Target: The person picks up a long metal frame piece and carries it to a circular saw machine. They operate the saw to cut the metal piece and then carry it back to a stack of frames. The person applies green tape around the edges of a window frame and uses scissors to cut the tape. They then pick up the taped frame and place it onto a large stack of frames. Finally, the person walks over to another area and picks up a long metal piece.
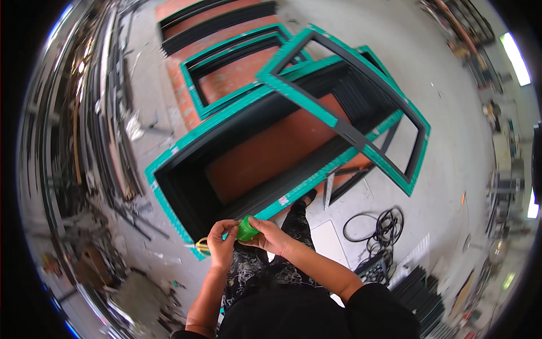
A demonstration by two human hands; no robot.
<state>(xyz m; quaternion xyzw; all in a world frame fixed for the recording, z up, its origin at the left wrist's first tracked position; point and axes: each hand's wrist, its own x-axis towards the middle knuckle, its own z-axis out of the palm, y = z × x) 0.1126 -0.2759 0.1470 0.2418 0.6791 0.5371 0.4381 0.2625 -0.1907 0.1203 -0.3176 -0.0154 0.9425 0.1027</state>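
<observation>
My right hand (269,235) is wrapped round a bright green roll of tape (247,229) in front of my waist. My left hand (222,239) is closed, its fingertips pinched together at the roll's left side. Yellow-handled scissors (201,246) stick out from the left hand, blades to the left; how they sit in the fingers is partly hidden. Just beyond both hands lies a deep stack of black rectangular frames (186,189) with green-covered rims. Across its far right end a loose green and black frame (350,133) rests at an angle.
More frames (195,93) lie on a reddish board (175,85) beyond the stack. Long metal profiles (107,113) line the left side. A coiled black cable (387,229) and dark stacked strips (426,296) are on the floor at right. A workbench with tools (505,186) stands farther right.
</observation>
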